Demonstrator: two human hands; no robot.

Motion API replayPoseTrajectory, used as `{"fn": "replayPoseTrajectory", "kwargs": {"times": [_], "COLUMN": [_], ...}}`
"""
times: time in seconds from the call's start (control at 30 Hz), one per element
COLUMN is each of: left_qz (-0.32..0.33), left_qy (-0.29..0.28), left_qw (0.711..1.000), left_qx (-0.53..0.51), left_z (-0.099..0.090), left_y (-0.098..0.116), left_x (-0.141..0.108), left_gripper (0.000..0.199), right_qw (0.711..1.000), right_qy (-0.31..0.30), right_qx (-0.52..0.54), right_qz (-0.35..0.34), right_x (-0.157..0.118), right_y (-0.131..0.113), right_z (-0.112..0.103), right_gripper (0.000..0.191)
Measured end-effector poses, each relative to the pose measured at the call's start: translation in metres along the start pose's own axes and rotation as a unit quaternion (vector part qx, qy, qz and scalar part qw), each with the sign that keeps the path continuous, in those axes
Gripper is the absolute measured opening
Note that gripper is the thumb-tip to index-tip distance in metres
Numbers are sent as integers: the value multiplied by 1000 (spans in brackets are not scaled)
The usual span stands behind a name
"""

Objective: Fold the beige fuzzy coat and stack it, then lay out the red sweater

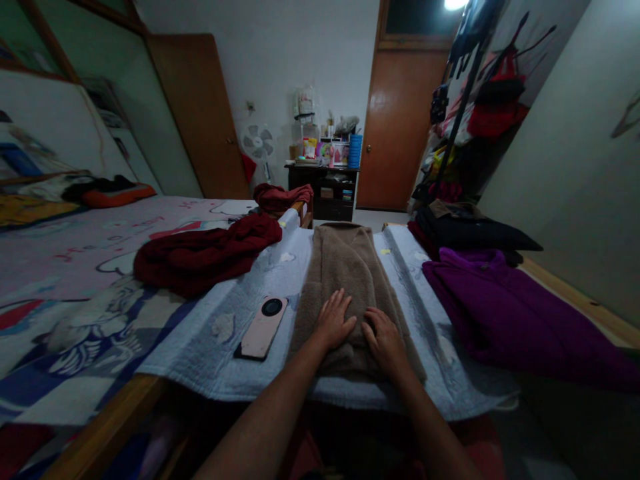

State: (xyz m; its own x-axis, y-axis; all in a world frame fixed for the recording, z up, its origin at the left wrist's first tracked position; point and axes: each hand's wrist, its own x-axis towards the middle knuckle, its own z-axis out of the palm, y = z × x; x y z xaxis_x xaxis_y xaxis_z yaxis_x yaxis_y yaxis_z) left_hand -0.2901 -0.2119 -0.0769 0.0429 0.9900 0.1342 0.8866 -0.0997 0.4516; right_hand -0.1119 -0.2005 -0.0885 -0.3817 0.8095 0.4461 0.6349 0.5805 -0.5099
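A brown fleecy garment (345, 267), folded into a long narrow shape, lies on the light blue quilted cloth (215, 373) in front of me. My left hand (336, 320) rests flat on its near half with the fingers stretched out. Close beside it, my right hand (384, 337) also lies on the garment, fingers slightly bent and apart. Neither hand grips anything. To the left of the garment, a pink phone (263, 330) with a round black camera lies face down on the cloth.
A dark red garment (210, 253) lies left, by the patterned bed (100, 240). On the right are a folded purple garment (510, 307) and a stack of dark clothes (465, 227). Farther back stand a fan (258, 143), a black shelf (323, 193) and a wooden door (400, 127).
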Motion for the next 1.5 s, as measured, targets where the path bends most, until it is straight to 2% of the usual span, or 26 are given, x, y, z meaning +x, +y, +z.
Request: {"fn": "replayPoseTrajectory", "kwargs": {"times": [0.3, 0.4, 0.57, 0.73, 1.03, 1.13, 1.23, 1.3, 1.4, 1.5], "left_qz": [8, 32, 109, 102, 12, -6, -6, -1, 2, -1], "left_qy": [20, 53, 109, 72, 25, 20, 17, 35, 49, 7], "left_qw": [1000, 998, 988, 991, 999, 998, 998, 998, 998, 999], "left_qx": [-5, 1, 16, 41, 41, 60, 57, 51, 48, 37], "left_z": [-1, 0, -2, -11, -17, -16, -13, -10, -4, 1], "left_y": [2, 4, 10, 16, 28, 32, 31, 29, 23, 17], "left_x": [-2, -4, -13, -21, -19, -17, -19, -21, -21, -17], "left_gripper": [58, 46, 21, 14, 26, 24, 20, 25, 43, 58], "right_qw": [1000, 1000, 1000, 999, 998, 999, 995, 994, 997, 998], "right_qy": [-3, -2, 11, 30, 20, -29, -95, -105, -64, -46], "right_qx": [-22, -13, 12, 40, 58, 38, -5, -26, -30, -40], "right_qz": [0, -3, -7, -6, 9, 21, 34, 34, 3, -27], "right_x": [-2, -3, -3, -2, 0, 10, 31, 47, 65, 71], "right_y": [0, 3, 8, 12, 11, 9, 7, 5, 6, 12], "right_z": [2, 3, 7, 9, 5, -5, -18, -21, -9, 12], "right_gripper": [40, 45, 51, 57, 54, 50, 38, 36, 46, 55]}}
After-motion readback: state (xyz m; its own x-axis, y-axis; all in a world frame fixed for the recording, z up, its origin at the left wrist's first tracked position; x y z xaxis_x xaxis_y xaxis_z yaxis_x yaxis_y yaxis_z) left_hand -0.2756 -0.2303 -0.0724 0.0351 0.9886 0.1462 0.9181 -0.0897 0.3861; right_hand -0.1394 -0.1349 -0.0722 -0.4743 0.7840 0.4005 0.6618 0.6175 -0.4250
